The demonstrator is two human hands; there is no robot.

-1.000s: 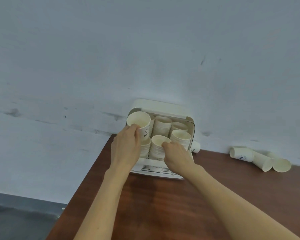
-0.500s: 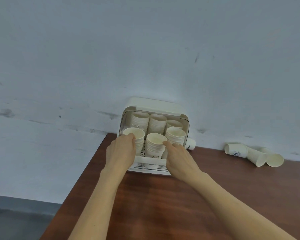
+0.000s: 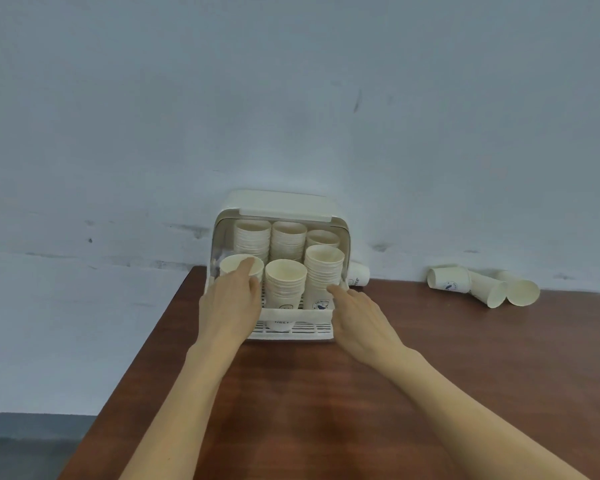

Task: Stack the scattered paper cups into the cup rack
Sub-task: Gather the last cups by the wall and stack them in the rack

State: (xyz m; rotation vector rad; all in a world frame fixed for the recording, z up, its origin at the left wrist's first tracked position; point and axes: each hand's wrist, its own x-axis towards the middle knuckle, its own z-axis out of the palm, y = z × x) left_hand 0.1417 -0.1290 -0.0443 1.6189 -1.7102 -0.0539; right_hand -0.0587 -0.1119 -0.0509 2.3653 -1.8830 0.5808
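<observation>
A reddish-brown wooden table (image 3: 361,393) stands against a pale blue-grey scuffed wall (image 3: 291,98). Two bare forearms reach forward over the table from the near edge. The left hand (image 3: 231,306) lies palm down at the front-left corner of the white plastic cup rack (image 3: 293,332), its thumb over the rim of the front-left stack of cream paper cups (image 3: 239,266) and its fingers curled round that stack. The right hand (image 3: 357,318) is beside the rack's front-right corner, fingers straight and relaxed, holding nothing, its fingertip close to the front-right stack (image 3: 323,271); whether it touches cannot be told. Between these stands the front-middle stack (image 3: 285,284). Behind are three more stacks (image 3: 288,237), making six in the rack. Further back, one loose paper cup (image 3: 357,275) leans just beside the rack's right side. Well apart to the right, three paper cups on their sides (image 3: 482,287) lie by the wall.
</observation>
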